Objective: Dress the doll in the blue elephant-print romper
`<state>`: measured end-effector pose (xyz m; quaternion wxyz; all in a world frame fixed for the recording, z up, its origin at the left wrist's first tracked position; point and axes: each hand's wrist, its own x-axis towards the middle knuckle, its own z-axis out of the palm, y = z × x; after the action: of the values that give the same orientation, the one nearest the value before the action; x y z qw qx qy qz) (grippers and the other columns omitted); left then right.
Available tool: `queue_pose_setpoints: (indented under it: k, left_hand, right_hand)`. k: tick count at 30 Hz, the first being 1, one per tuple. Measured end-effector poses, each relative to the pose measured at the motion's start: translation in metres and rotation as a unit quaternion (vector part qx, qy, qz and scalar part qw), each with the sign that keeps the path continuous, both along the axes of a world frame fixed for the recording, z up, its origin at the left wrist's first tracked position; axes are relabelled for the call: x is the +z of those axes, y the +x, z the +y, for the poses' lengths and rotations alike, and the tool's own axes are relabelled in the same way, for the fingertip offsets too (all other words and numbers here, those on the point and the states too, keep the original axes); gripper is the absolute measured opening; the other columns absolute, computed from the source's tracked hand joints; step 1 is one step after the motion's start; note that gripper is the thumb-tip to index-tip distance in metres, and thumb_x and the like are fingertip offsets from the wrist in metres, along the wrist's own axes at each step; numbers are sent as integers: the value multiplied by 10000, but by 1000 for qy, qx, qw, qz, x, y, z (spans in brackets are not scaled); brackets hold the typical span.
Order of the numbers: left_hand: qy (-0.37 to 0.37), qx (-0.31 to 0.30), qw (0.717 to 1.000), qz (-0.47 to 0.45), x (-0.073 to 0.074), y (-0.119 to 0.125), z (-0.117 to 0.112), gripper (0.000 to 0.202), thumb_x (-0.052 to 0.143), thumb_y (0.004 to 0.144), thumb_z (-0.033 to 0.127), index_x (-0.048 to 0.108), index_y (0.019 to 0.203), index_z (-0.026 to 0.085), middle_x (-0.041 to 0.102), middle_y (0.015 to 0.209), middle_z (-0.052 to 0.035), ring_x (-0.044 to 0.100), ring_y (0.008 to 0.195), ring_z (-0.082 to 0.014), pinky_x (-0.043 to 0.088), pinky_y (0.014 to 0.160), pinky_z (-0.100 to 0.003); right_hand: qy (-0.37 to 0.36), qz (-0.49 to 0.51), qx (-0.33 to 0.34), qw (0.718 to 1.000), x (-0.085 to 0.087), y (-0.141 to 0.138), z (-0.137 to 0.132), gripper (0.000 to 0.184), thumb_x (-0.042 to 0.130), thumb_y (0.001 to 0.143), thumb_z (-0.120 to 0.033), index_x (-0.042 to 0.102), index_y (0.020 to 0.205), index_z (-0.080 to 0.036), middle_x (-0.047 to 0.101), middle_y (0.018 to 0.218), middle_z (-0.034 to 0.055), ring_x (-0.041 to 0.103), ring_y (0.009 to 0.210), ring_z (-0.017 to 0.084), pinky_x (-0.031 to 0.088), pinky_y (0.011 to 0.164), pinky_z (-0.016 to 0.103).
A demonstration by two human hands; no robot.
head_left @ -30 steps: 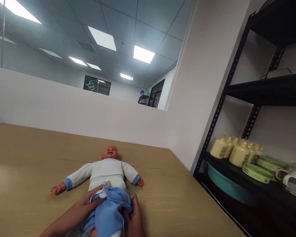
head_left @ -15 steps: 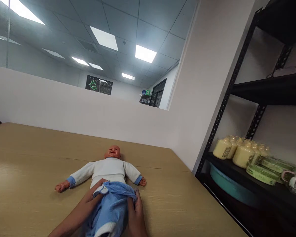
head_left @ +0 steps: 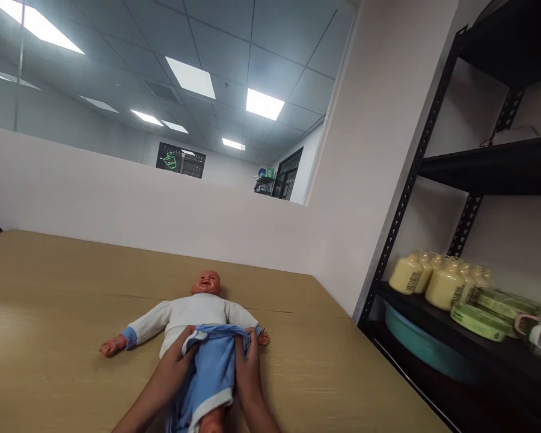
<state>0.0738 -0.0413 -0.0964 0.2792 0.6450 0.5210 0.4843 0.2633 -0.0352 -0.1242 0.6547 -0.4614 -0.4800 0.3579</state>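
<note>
A baby doll [head_left: 207, 282] lies on its back on the wooden table, head away from me, arms spread. It wears a white top [head_left: 198, 310] with blue cuffs. Blue pants [head_left: 214, 367] with white trim cover its lower body, and part of a leg [head_left: 213, 421] shows below the hem. My left hand [head_left: 180, 355] grips the waistband at its left side. On the opposite side my right hand [head_left: 247, 361] pinches the waistband, close to the doll's hand. The waistband is stretched between my two hands over the lower edge of the top.
The table [head_left: 72, 270] meets a low white wall with a glass pane above. To the right stands a black metal shelf [head_left: 491, 174] with several cream bottles [head_left: 444, 285], green round containers [head_left: 478, 320] and a teal basin [head_left: 424, 343] below.
Both hands have pulled the waistband slightly up toward the doll's chest. The pants look straighter, and a leg now shows below the hem.
</note>
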Motion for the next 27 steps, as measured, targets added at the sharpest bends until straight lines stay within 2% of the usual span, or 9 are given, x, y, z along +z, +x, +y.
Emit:
queue_pose_setpoints:
  k: [3,8,11,13,15,17,20,23,27]
  left_hand:
    - [4,5,1000,22,4,2,5,567,449,870,517,673,1272,186,733,1424,-165,636,1405,-366,479,1234,-494]
    - [24,4,997,75,12,1,3,572,473,816,402,623,1319,176,703,1460,-197,618,1419,-362,427,1256,-523]
    - [22,12,994,106,20,0,-2,629,461,803,409,589,1352,129,657,1484,-268,583,1440,-415,409,1233,-575]
    - [13,0,993,119,27,0,-4,615,432,848,462,580,1341,126,685,1422,-290,635,1364,-442,464,1153,-582]
    - [5,-22,992,126,36,-1,-8,566,415,894,536,592,1276,158,754,1280,-254,710,1214,-434,517,1049,-555]
    - [-1,-42,991,126,46,-3,-13,520,440,907,609,606,1179,198,796,1107,-178,748,1047,-397,546,956,-508]
    - [-31,-73,990,118,56,-14,-24,553,554,860,696,642,1124,218,804,1090,-115,750,1042,-366,562,955,-456]
    - [-95,-99,983,121,49,-33,-37,698,655,776,751,703,1203,201,785,1260,-130,713,1177,-407,557,1041,-462]
    - [-172,-117,973,96,24,-60,-43,867,708,743,779,676,1393,205,705,1470,-125,646,1333,-423,548,1121,-445]
  right_hand:
    - [-36,34,-9,999,3,-6,9,610,720,780,-791,670,1056,-249,757,1106,89,669,1191,335,499,1128,445]
    - [-63,84,30,994,4,-16,18,645,770,765,-711,693,1199,-241,758,1314,106,644,1320,352,497,1153,466]
    - [-74,99,72,990,6,-10,20,596,754,781,-657,705,1213,-249,767,1311,86,661,1290,331,497,1142,446]
    - [-83,97,99,987,10,0,22,535,772,757,-596,718,1161,-249,774,1253,69,663,1241,313,486,1121,418]
    - [-91,86,134,983,15,15,24,433,795,712,-528,727,1031,-244,774,1098,40,664,1118,284,484,1058,383]
    - [-100,69,179,976,20,32,26,335,804,680,-459,717,917,-239,728,921,3,635,954,241,485,954,350]
    - [-122,39,243,961,26,54,25,285,787,678,-382,735,915,-234,672,846,-22,571,830,198,455,841,320]
    - [-130,5,299,945,28,68,22,310,764,708,-399,776,960,-219,708,929,15,600,923,225,447,916,344]
    - [-111,-48,339,933,36,69,15,356,759,829,-495,797,1051,-220,724,999,49,617,1057,279,411,1050,396]
